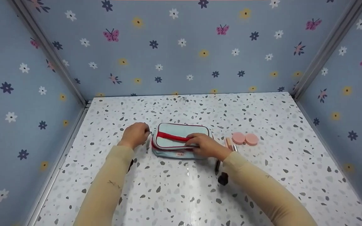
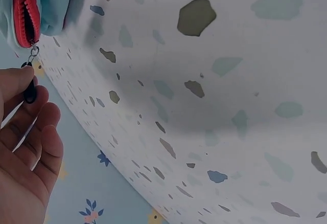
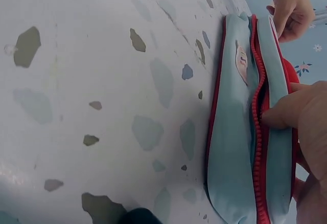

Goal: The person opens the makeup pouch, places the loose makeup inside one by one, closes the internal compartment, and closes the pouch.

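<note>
Edging speckled tabletop [image 1: 168,191], flowered walls [image 1: 181,56] enclose hands [image 1: 134,135] [image 1: 205,145] gripping pouch [image 1: 181,128] (right), zipper pull [image 2: 30,92] (left).

A light blue bag [image 1: 181,128] with red edges and a red handle [image 1: 171,137] lies on the speckled desk [image 1: 168,194]. The left hand [image 1: 135,135] is at the left end of the bag, and its curled fingers pinch a small dark tab there. The right hand [image 1: 206,146] holds the front right part of the bag, its fingers over the end of the handle. To the right, two round pink boxes [image 1: 238,138] stand side by side, and next to them are thin tubes [image 1: 228,142], partly hidden by the right sleeve [image 1: 256,185]. Near this sleeve lies a black object [image 1: 223,179], too unclear to name. Flowered walls [image 1: 181,62] surround the desk.
</note>
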The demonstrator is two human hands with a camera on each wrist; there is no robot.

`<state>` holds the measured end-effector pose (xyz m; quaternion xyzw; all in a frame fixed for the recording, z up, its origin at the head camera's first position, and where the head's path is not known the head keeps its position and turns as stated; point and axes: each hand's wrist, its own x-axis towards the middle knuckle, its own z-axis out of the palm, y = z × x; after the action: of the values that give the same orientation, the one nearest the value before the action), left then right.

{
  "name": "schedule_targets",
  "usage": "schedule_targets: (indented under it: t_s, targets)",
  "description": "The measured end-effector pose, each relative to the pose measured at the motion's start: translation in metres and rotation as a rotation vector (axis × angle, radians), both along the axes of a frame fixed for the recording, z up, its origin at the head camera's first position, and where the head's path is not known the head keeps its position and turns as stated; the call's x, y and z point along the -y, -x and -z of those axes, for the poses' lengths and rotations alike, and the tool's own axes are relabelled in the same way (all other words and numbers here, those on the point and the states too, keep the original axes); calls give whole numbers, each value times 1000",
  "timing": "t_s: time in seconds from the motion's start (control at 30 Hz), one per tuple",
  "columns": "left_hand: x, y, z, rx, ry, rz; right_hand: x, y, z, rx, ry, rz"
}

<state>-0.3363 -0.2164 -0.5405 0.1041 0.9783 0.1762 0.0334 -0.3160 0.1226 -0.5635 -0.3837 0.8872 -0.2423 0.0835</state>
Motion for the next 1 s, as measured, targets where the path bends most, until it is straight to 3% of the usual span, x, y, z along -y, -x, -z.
schedule_targets:
  t_s: [0.17,0.47,0.73,1.0]
  targets:
    - [0,1,0,7,13,16,-5,2,-1,35,36,-47]
    - [-9,3,3,-38,-9,-21,-11,4,-6,48,30,-117]
    - [-21,8,2,-95,7,-9,-12,5,-3,34,44,-135]
    - [-32,17,2,-94,-14,-16,-11,5,-3,36,47,-155]
